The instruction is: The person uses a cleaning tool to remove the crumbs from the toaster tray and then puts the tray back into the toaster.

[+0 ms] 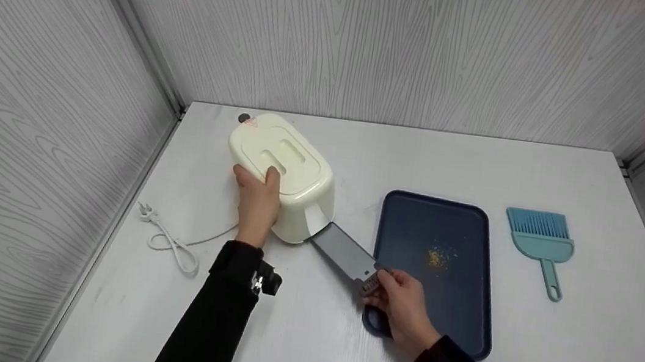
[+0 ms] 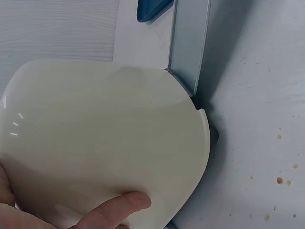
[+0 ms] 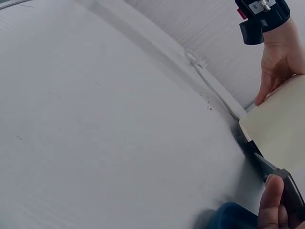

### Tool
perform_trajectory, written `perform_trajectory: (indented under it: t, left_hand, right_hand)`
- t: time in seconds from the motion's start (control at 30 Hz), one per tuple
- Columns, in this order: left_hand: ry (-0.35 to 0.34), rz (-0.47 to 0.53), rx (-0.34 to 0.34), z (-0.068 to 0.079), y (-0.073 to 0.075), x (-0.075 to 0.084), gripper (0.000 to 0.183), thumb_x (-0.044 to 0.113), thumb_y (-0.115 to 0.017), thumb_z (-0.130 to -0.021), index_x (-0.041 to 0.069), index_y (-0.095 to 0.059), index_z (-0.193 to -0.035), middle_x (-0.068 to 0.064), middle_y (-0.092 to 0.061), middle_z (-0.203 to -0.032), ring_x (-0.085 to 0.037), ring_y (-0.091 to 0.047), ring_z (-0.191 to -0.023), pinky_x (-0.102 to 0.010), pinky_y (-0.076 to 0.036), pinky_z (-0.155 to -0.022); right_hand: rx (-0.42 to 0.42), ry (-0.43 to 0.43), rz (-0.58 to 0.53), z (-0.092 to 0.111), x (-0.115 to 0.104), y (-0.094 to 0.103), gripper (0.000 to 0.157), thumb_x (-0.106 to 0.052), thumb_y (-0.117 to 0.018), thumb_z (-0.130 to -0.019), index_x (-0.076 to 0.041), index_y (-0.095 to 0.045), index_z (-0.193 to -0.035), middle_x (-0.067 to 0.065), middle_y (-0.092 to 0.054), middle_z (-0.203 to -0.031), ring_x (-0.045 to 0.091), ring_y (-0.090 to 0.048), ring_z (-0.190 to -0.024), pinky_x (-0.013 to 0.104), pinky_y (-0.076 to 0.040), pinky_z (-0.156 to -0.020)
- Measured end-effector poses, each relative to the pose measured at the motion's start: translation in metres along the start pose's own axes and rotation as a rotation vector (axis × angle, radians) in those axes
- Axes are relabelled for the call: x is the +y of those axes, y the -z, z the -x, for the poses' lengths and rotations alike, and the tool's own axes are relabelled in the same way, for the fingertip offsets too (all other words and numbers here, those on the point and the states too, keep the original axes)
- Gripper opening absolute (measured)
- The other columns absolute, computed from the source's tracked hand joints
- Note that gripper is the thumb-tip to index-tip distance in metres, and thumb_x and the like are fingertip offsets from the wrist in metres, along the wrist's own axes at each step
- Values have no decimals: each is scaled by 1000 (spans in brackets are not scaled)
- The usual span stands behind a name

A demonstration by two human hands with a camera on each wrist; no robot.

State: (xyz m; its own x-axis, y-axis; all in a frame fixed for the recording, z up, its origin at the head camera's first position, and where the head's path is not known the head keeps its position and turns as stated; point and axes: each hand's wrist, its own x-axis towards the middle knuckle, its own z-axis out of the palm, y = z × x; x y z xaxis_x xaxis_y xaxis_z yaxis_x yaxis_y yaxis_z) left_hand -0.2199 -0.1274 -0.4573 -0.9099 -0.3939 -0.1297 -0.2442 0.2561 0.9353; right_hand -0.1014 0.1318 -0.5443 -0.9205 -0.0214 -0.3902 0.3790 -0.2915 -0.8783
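Note:
A cream toaster (image 1: 306, 166) is at the left of the table, two oblong recesses showing on its upward face. My left hand (image 1: 258, 207) grips its near side, with the thumb on that upward face; fingertips (image 2: 138, 200) press the cream shell in the left wrist view. From the toaster's lower right end sticks out a flat grey crumb tray (image 1: 344, 251), its inner end hidden by the shell. My right hand (image 1: 402, 307) pinches the crumb tray's outer end between thumb and fingers, over the left edge of a dark blue tray (image 1: 422, 218).
Yellowish crumbs (image 1: 437, 258) lie on the blue tray. A teal hand brush (image 1: 537, 247) lies to the right. Left of the toaster is its white cord (image 1: 178, 249), looped, with a plug (image 1: 147, 213). Brown crumbs (image 2: 279, 180) dot the table near the toaster. Walls stand behind and at both sides.

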Motion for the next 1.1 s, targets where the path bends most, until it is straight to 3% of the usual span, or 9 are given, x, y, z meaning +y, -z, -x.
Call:
perform_trajectory:
  t: [0.23,0.5,0.8,1.1]
  left_hand:
    - [-3,9,-12,-1,-1,-1,81,38,-44,-104,1,2,-160,-25,-32,-155,-33,-47,-132,-45,-40,-113]
    - [-11,17,-7,0,0,-1,82,38,-45,-104,0,2,-160,-26,-33,-153,-33,-47,-130,-45,-40,-112]
    - [-2,20,-8,-1,0,-2,84,39,-45,-104,0,3,-161,-26,-28,-159,-32,-43,-136,-43,-36,-117]
    - [-24,7,-15,0,1,-1,78,39,-44,-105,1,-2,-158,-26,-39,-147,-33,-53,-122,-45,-44,-106]
  right_hand:
    - [-39,-21,-5,-2,3,-3,26,-10,-47,-110,12,-51,-124,18,-66,-100,21,-67,-79,32,-60,-73]
    - [-57,-30,10,-5,4,-10,27,-9,-43,-111,13,-49,-127,16,-66,-97,20,-67,-78,29,-59,-71]
    - [-40,-54,13,-8,4,-13,28,-7,-42,-111,14,-48,-128,19,-66,-100,21,-68,-80,29,-60,-72]
    - [-26,-65,34,-6,-1,-19,29,-8,-42,-111,13,-49,-130,20,-66,-103,21,-69,-81,32,-61,-75]
